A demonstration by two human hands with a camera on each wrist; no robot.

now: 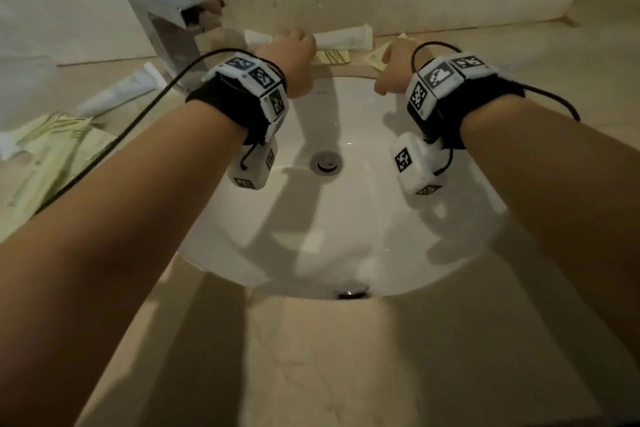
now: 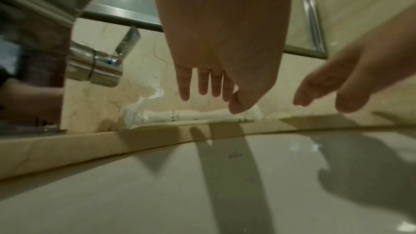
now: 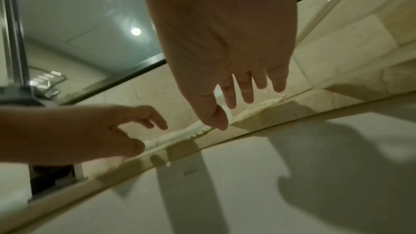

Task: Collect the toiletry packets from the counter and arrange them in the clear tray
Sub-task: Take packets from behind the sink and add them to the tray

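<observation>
A white tube [image 1: 346,38] lies along the back wall behind the sink, and it also shows in the left wrist view as the tube [image 2: 193,116]. Two yellow-green packets, one packet [image 1: 333,56] and another packet [image 1: 375,58], lie just in front of it. My left hand [image 1: 294,43] reaches over the tube with straight fingers [image 2: 184,93], the thumb near its right end and holding nothing. My right hand [image 1: 391,62] hovers over the right packet [image 3: 254,111], its fingers [image 3: 247,99] also straight. No clear tray shows in any view.
A chrome faucet [image 1: 173,31] stands left of my left hand. The white sink [image 1: 346,218] lies below both wrists. On the left counter are another white tube [image 1: 121,92] and several green packets [image 1: 52,149]. The beige counter [image 1: 311,357] runs along the front.
</observation>
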